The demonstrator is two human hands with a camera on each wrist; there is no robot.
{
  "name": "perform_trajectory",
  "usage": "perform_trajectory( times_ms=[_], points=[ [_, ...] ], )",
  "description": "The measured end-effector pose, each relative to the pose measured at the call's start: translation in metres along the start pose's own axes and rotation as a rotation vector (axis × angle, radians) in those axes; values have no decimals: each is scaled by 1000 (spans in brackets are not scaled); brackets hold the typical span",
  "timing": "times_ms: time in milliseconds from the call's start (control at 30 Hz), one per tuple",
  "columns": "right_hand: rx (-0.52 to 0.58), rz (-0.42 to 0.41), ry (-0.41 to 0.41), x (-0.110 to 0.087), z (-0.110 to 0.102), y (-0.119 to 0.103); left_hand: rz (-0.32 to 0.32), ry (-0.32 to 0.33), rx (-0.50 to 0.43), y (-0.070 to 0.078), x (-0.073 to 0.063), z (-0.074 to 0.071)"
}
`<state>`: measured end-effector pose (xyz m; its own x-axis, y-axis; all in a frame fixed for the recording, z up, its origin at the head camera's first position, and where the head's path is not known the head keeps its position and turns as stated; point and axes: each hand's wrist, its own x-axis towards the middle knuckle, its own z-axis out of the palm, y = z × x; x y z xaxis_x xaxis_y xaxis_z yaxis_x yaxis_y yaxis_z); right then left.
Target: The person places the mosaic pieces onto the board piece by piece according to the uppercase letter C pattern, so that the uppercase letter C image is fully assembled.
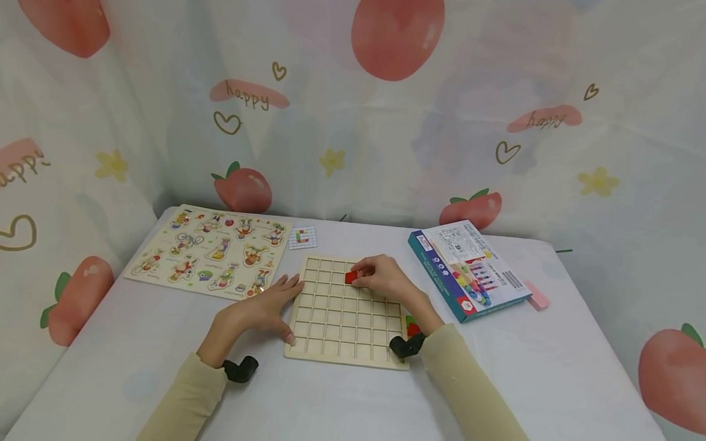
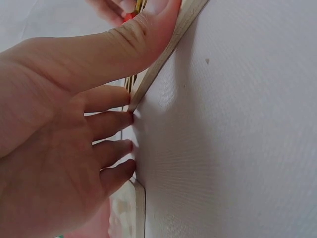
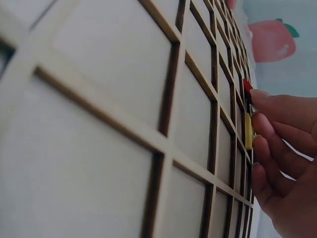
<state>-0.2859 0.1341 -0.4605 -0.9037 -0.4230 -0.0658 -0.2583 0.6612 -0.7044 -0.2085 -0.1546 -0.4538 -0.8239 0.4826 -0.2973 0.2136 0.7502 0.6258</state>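
Note:
A light wooden grid board [image 1: 348, 363] with square cells lies flat in the middle of the table. My left hand [image 1: 268, 304] rests along its left edge, fingers spread and thumb near the lower left corner; in the left wrist view the fingertips [image 2: 130, 119] meet the board's side. Over the upper part of the board, my right hand [image 1: 384, 278] pinches a small red tile [image 1: 351, 277] between thumb and fingers. A yellow piece [image 3: 248, 131] shows at the grid beneath those fingers in the right wrist view.
Green and red pieces [image 1: 412, 325] lie by the board's right edge, partly behind the right wrist. A picture puzzle board [image 1: 208, 251] lies at the back left, beside a small pattern card [image 1: 302, 238]. At the right are a boxed set [image 1: 470, 270] and a pink block [image 1: 537, 296].

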Motion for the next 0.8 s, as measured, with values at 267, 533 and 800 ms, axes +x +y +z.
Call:
perform_trajectory(
  times_ms=[267,533,800],
  points=[
    [-10,11,-30,0,0,-1,1,3,5,1,-1,0],
    [-12,-27,-15,-3,-3,1,7,-4,9,1,0,1],
    [-21,2,29,-14,-11,6,4,-1,25,1,0,1]
  ],
)
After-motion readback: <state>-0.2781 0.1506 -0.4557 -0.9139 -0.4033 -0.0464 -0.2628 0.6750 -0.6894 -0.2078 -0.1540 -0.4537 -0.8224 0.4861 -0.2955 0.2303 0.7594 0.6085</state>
